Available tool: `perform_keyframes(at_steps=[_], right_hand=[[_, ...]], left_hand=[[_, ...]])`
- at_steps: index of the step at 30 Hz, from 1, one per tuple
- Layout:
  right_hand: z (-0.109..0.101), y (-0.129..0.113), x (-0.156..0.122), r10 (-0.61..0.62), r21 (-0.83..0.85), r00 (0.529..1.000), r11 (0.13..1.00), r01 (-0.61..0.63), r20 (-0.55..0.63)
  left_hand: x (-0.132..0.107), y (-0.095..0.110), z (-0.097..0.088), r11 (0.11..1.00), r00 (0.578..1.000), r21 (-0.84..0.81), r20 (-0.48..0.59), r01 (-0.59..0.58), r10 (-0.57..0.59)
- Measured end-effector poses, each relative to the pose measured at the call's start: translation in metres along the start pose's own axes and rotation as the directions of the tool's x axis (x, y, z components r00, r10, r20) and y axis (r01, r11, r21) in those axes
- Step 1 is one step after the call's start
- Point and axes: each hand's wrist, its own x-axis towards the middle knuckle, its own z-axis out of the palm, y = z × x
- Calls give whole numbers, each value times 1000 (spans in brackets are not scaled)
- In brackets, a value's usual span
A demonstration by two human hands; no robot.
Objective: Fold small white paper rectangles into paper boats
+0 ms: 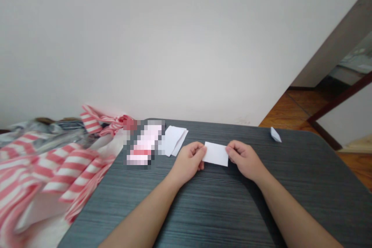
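Note:
A small white rectangle of paper (216, 154) is stretched between my two hands, a little above the dark table. My left hand (189, 162) pinches its left edge between thumb and fingers. On the other side, my right hand (243, 159) grips the right edge in the same way. Past my left hand lie white sheets of paper (172, 139), one partly over another. A folded piece of white paper (276, 135) stands near the table's far right edge, apart from my right hand.
The dark wood-grain table (197, 217) reaches back to a pale wall (186, 46). A pixelated pink and dark item (145, 143) lies at its far left. Red-and-white striped cloth (66, 166) is heaped left of the table. Wooden floor (293, 110) shows at right.

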Motion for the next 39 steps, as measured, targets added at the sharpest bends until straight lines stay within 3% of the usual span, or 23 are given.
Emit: perform_keyframes(at_steps=[7, 15, 22, 27, 30, 36, 39], right_hand=[[0, -4, 0, -30, -19, 998, 999, 31, 52], [4, -4, 1, -35, -16, 998, 999, 36, 54], [3, -3, -1, -59, 12, 995, 998, 58, 75], [6, 4, -2, -1, 132, 1000, 991, 0, 7], [7, 6, -1, 2, 101, 1000, 995, 2, -31], [8, 2, 1, -23, 35, 999, 999, 21, 44], [11, 3, 1, -4, 94, 999, 996, 1, 39]], left_hand=[[0, 4, 2, 1000, 1000, -18, -15, 25, -25], [-4, 11, 0, 979, 999, 199, 7, -39, 39], [-5, 18, 0, 989, 1000, 145, -14, -24, 26], [-5, 14, -1, 976, 996, 212, 88, -44, 25], [-5, 12, 0, 964, 989, 252, 144, -79, 43], [-4, 13, 2, 976, 984, 201, 172, -81, 46], [-3, 10, 2, 978, 989, 194, 144, -73, 45]])
